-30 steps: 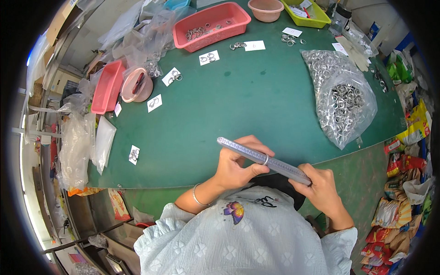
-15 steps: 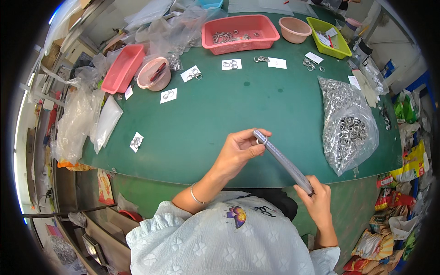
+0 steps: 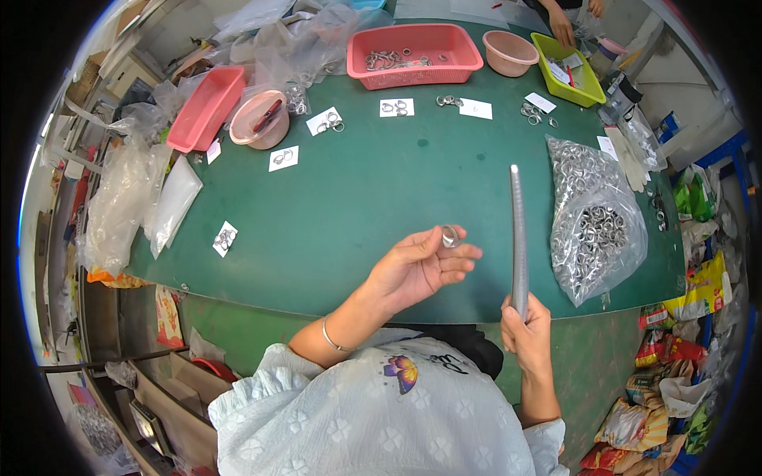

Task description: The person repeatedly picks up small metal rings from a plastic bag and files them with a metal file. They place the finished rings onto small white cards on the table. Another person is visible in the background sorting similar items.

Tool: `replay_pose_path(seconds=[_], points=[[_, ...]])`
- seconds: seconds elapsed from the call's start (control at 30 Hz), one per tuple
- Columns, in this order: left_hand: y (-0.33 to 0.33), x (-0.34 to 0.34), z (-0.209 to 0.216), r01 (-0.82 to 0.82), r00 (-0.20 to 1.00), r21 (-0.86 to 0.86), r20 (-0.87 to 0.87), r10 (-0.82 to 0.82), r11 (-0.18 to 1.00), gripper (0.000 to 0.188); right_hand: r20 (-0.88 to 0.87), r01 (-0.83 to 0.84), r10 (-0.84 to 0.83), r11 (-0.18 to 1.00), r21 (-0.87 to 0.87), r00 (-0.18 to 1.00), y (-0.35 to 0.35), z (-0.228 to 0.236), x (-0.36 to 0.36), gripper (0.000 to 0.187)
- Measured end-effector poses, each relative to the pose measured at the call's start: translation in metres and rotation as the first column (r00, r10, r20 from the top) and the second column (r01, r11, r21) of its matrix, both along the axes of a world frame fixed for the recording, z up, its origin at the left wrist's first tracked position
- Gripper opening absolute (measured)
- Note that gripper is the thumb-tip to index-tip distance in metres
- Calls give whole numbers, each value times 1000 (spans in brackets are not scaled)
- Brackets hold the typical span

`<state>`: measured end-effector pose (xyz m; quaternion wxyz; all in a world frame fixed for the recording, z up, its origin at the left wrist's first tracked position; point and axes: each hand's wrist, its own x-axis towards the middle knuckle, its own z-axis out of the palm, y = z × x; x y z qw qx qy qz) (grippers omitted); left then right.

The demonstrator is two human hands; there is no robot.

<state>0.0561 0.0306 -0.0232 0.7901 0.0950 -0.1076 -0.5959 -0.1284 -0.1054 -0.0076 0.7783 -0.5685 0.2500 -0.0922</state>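
Observation:
My left hand [image 3: 421, 270] pinches a silver ring [image 3: 450, 236] between thumb and forefinger, palm turned up and the other fingers loosely extended. In my right hand [image 3: 527, 332] a grey tapered ring mandrel [image 3: 518, 238] stands nearly upright, gripped by its thick lower end. The ring is off the mandrel, a gap apart to its left. To the right, a clear plastic bag [image 3: 565, 274] full of silver rings lies on the green table [image 3: 349, 190].
White cards with rings, such as one at left [image 3: 225, 238], lie along the table. Behind them stand a pink basket [image 3: 414, 75] with rings, a pink bowl [image 3: 509, 52] and a yellow-green basket [image 3: 587, 95]. Another person's hand [image 3: 562, 28] reaches in at far right.
The ring has come off the mandrel and stays in my left hand. My right hand has swung the mandrel upright, away from the left. Another person's hand has appeared at the back.

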Motion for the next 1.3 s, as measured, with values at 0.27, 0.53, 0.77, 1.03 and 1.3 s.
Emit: replay_pose_path(seconds=[0.27,0.53,0.77,1.03,1.3], points=[[2,-10,13,76,985,12,-155,-73,997,37,108,-57,46,994,98,993,11,3,11,20],[9,-12,29,105,959,225,-280,-39,969,38,107,-45,22,976,214,994,15,8,14,16],[12,-13,33,130,941,204,-334,-56,970,38,82,-61,46,978,199,996,17,7,13,14],[14,-19,27,217,957,171,-230,-176,961,39,111,-27,9,986,163,994,21,12,15,13],[11,-30,46,204,973,323,-170,-155,924,36,239,71,-104,987,143,966,24,24,27,12]])
